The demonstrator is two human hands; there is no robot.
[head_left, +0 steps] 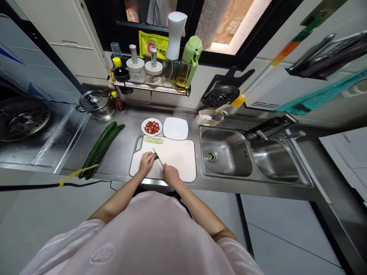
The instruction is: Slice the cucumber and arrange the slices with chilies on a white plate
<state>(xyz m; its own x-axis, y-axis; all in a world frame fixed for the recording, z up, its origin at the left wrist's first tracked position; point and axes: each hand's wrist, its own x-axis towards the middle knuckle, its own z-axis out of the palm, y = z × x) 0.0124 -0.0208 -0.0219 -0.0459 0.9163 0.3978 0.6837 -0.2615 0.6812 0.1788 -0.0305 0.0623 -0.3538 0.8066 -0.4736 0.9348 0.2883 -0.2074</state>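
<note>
1. Left hand (146,162): closed, fingers curled down over a short cucumber piece (156,157), which shows only as a small dark-green end just past the fingertips.
2. Right hand (171,174): closed in a firm grip around a kitchen knife (158,156), the handle buried in the fist and the narrow steel blade slanting forward and left, right up against the cucumber piece.
3. Under both hands: a white plastic cutting board (183,160) with a cut-out handle at its far left corner, lying on a stainless steel counter (127,122).
4. Just ahead of the left hand, on the board: a neat overlapping row of pale green cucumber slices (153,140).
5. Farther ahead of the hands, just past the board: a round white plate (145,127) heaped with chopped red chilli (151,127), and beside it, toward the right hand, a square white plate (175,128).
6. Well to the left of the left hand: two whole dark-green cucumbers (100,149) lying side by side on the counter, and beyond them a lidded steel pot (96,104).
7. Well to the right of the right hand: a double stainless steel sink (225,152) set into the counter.
8. Far ahead of both hands: a green-lidded oil bottle (189,63) on a wall rack.
</note>
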